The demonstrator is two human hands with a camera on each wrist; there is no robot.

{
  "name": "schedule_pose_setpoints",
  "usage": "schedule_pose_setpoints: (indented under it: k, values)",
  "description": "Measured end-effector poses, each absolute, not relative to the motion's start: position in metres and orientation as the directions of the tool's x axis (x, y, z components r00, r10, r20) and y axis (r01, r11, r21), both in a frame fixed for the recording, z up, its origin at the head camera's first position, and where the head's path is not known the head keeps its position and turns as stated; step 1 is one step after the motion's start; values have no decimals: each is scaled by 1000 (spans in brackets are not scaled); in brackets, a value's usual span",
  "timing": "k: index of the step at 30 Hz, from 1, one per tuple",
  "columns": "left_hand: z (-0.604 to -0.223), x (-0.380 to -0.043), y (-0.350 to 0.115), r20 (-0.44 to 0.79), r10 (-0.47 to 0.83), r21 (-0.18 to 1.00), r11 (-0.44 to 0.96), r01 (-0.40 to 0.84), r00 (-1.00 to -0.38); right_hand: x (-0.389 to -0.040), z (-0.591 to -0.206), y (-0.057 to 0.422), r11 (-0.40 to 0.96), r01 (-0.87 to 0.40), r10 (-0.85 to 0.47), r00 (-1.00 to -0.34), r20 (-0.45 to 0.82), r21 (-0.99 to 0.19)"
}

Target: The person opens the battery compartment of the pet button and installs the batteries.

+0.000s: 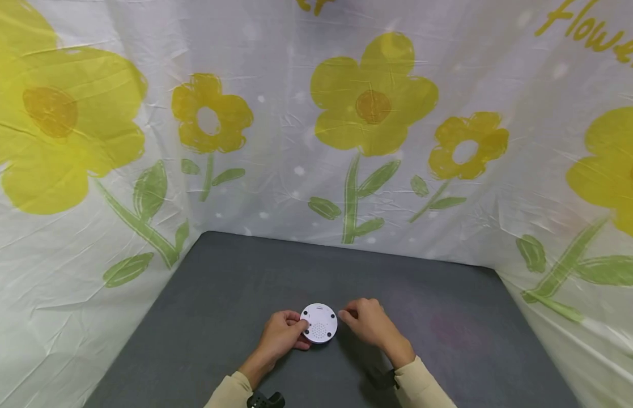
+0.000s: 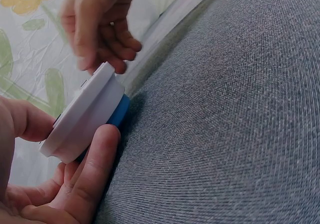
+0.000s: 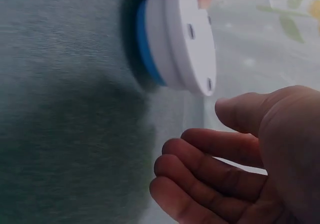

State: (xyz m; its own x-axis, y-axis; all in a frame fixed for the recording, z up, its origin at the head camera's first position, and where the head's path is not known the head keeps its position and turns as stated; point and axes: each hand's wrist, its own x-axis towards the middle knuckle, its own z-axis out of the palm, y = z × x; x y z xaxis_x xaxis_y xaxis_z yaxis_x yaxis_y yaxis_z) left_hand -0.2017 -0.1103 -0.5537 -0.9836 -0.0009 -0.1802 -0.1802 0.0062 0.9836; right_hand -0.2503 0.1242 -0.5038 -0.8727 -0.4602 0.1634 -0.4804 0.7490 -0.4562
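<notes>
A round white device [image 1: 318, 324] with dark feet and a patch of small holes faces up in the head view. Its lower layer is blue, as the left wrist view shows on the device [image 2: 82, 114]. My left hand [image 1: 283, 334] grips it by the left edge, thumb on the upper face and fingers beneath. My right hand [image 1: 369, 322] hovers just right of it, apart from it. In the right wrist view the right hand [image 3: 240, 159] has loosely bent fingers with nothing between them, below the device [image 3: 195, 44].
A dark grey cloth-covered table [image 1: 275, 272] lies under both hands. White curtains [image 1: 275, 187] printed with yellow flowers stand around its back and sides. Dark straps [image 1: 265, 400] sit at the wrists by the beige sleeves [image 1: 423, 385].
</notes>
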Motion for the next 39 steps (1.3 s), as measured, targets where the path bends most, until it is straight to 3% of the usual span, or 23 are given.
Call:
schedule_pose_setpoints:
  k: [5,17,30,39]
  values:
    - [-554,-202,-110,-179,5,984,3,-179,-984,-242,-514,129,695,-465,-485,-866,121,-548]
    - [-555,-202,-107,-192,17,981,-6,-192,-981,-226,-523,117,571,-247,-427,-904,-26,-783]
    - [-531,-208,-108,-89,62,995,-43,-92,-994,-224,-514,118,450,-182,-287,-957,52,-874]
    - [-506,-220,-110,-126,91,988,-82,-133,-988,-224,-494,119,427,-84,-136,-990,28,-900]
